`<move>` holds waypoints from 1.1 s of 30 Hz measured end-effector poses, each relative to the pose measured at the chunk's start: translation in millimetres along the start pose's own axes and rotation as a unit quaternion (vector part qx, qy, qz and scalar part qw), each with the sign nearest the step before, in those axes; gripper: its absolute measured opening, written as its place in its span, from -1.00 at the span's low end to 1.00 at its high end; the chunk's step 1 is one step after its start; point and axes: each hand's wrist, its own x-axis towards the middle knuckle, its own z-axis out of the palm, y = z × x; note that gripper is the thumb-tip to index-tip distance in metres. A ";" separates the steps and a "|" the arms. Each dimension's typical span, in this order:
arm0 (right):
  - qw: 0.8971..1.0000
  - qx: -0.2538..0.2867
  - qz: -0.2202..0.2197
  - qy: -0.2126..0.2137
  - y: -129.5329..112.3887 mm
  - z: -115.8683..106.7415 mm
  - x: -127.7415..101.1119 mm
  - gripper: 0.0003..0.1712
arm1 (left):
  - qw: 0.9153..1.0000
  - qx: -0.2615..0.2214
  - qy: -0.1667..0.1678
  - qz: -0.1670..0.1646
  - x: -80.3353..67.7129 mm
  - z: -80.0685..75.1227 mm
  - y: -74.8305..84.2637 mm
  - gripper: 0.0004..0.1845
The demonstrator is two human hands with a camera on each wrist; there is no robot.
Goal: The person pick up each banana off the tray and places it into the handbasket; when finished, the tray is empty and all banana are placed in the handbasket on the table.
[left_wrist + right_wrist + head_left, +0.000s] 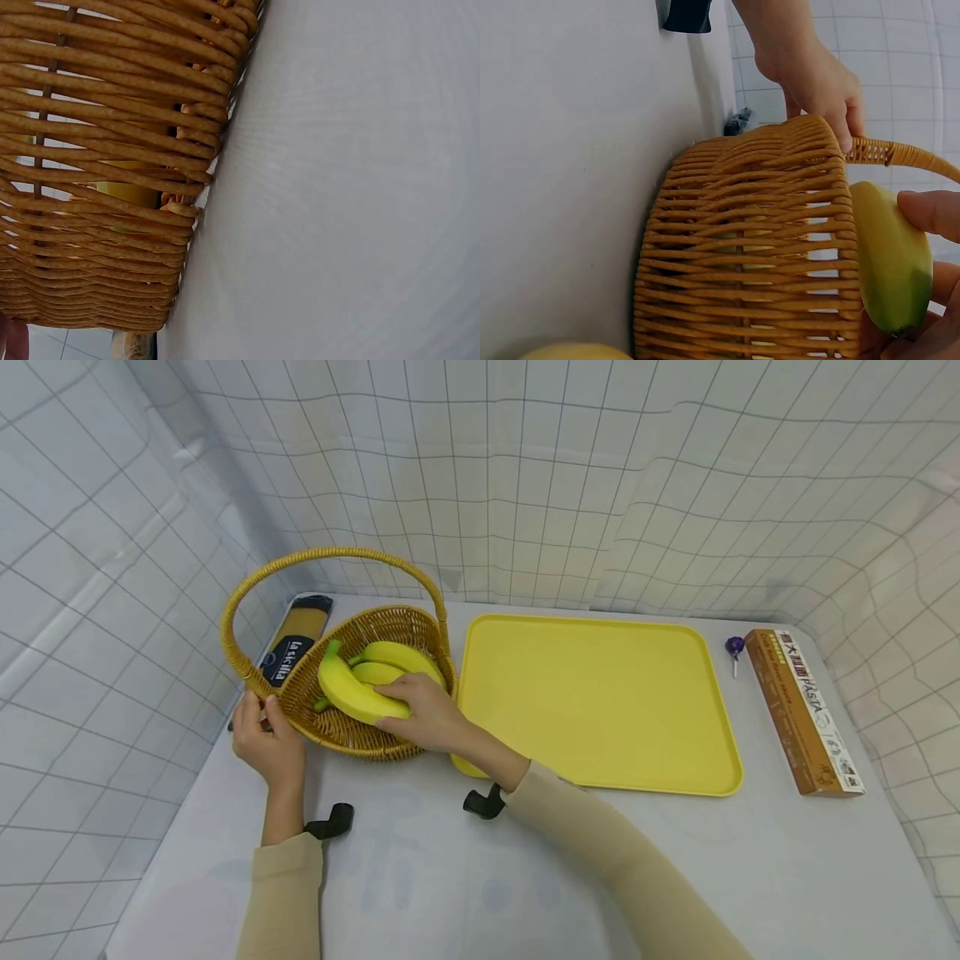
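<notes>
Banana [352,693] left of frame centre, over the basket [352,739], my right hand [423,714] wrapped round its near end. It looks light, firm, smooth-skinned and bruisable, so a mid-body grip seems best, not the stem. My left hand [266,743] grips the basket handle's base. Tray [600,693] lies right, pasta box [802,722] far right.

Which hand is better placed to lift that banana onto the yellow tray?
Right. The right hand already grips the banana above the basket, and the tray lies on its side. The left hand is holding the basket's rim at the far side.
</notes>
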 end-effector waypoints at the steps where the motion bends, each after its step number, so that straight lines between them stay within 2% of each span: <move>1: 1.000 -0.011 -0.001 -0.007 0.2 2.0 2.3 -0.40 | 1.000 0.000 0.000 0.000 0.0 0.0 0.0 -0.70; 9: 0.996 -0.071 -0.017 -0.043 1.8 15.2 12.2 -0.41 | 1.000 -0.001 0.003 0.005 -0.5 0.6 -0.2 -0.72; 21: 0.987 -0.154 0.005 -0.050 0.4 26.6 11.9 -0.47 | 1.000 0.001 -0.002 0.000 -1.5 0.1 0.4 -0.69; 33: 0.984 -0.159 0.037 -0.069 -1.4 28.2 13.6 -0.49 | 1.000 0.003 -0.001 -0.001 -2.2 0.1 0.0 -0.70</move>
